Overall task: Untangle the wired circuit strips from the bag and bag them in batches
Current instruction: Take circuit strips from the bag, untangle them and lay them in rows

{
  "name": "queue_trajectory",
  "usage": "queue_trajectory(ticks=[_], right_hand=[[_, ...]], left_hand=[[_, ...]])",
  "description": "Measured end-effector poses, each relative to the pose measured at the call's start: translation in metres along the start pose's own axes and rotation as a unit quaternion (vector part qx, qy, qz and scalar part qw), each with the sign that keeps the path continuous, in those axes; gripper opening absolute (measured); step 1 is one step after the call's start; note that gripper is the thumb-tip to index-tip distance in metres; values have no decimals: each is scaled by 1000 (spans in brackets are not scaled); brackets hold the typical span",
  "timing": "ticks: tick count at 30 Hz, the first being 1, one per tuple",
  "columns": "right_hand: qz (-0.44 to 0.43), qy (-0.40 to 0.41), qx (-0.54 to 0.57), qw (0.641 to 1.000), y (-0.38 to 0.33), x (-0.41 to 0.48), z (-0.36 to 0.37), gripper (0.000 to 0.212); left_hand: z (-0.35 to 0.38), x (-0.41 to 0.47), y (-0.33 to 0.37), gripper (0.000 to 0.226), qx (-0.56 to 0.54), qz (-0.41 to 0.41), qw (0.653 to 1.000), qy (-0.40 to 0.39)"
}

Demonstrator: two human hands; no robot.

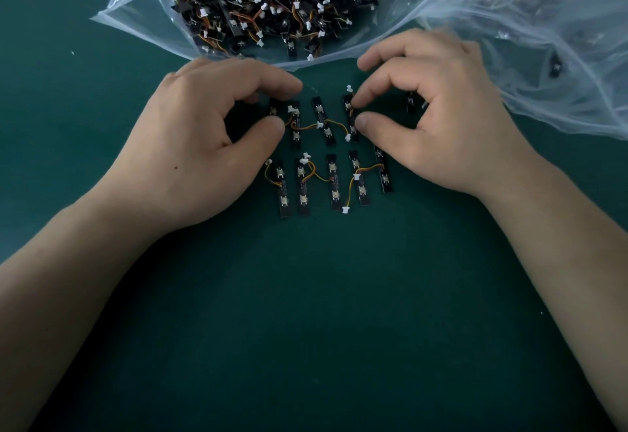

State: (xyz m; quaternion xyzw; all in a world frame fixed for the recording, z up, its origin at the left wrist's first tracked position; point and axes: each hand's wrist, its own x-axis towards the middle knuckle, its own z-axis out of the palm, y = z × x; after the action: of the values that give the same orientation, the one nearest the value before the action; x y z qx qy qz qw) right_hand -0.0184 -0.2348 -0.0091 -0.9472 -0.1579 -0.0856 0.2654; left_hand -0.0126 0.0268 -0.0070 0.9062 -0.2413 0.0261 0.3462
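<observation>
Upper row: left hand [204,132] pinches the nine-o'clock strip [273,107]; right hand [441,119] pinches the three-o'clock strip [350,115]; bag [142,13] at twelve.

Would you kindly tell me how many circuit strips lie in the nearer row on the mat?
5, side by side from left to right: first strip, second strip, third strip, fourth strip, and fifth strip, its far end by the right hand. None looks hidden.

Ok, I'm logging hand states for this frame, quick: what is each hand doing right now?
Left hand: pinching the leftmost strip of the upper row.
Right hand: pinching the rightmost strip of that row.
</observation>
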Motion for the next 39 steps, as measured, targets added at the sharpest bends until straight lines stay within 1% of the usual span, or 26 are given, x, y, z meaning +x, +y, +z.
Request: queue_trajectory(ticks=[8, 10, 12, 14, 15, 17, 19, 24, 28, 33, 39], right_hand=[[-19, 3, 18, 1000, 2, 1, 0, 7], [-27, 41, 44, 998, 1, 2, 0, 5], [-22, 100, 72, 992, 2, 2, -1, 5], [23, 148, 72, 986, 4, 0, -3, 10], [53, 157, 56, 985, 7, -1, -5, 13], [105, 131, 1, 986, 14, -4, -7, 19], [127, 90, -19, 988, 17, -6, -8, 22], [89, 50, 6, 995, 12, -5, -6, 21], [86, 47, 54, 994, 13, -6, -8, 19], [74, 26, 17, 997, 13, -4, -6, 18], [51, 11, 24, 998, 13, -5, -8, 12]], left_hand=[[0, 0, -1, 35, -1, 4, 1000, -2], [0, 0, -2, 35, -2, 3, 1000, -1], [0, 0, -2, 35, -4, 2, 1000, -1], [0, 0, -2, 35, -9, 0, 1000, -2], [0, -1, -2, 35, -11, -2, 1000, -2], [0, -1, -3, 35, -13, -4, 1000, -1], [1, 0, -3, 36, -10, -3, 1000, -3], [2, 1, -3, 44, -33, -15, 999, -8], [2, 0, -4, 43, -43, -19, 999, -1], [4, 0, -7, 48, -65, -36, 997, 4], [5, 1, -7, 54, -68, -46, 997, 1]])
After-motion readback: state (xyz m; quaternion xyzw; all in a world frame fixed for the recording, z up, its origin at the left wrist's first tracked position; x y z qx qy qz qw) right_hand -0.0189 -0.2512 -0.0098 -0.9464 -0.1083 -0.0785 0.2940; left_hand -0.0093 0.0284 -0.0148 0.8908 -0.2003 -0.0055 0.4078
